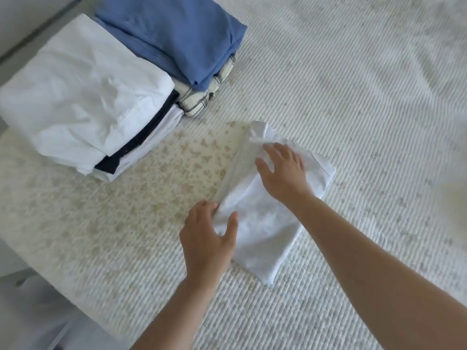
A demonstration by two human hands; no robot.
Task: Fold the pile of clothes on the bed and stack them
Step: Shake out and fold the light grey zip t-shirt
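The main risk, as I judge it, is that the small white folded cloth garment (pixel 262 218) comes undone as it is lifted: it is thin and limp, its long left edge stands up as a loose ridge, and only one corner of it is gripped, so a pull from that corner alone could let the layers slide apart and spoil the fold. A second risk lies in the stacking: the tall stack of folded white clothes with a dark navy layer in it (pixel 86 97) sits close to the bed's edge, with the folded blue garment on checked cloth (pixel 174 39) just beside it, and a careless drop on top could tilt either pile or push it towards the edge. The garment itself lies flat on the cream ribbed bedspread (pixel 353 97), near the middle of the view and apart from both stacks, next to a patch of small beige floral print. The left hand (pixel 206 241) comes in from below with its wrist bent, thumb lying over the near left corner of the garment and fingers curled at the edge, so it pinches that corner. The right hand (pixel 283 170) reaches in from the lower right on a nearly straight forearm, palm down, fingers spread and resting flat on the garment's far half, pressing it to the bed.
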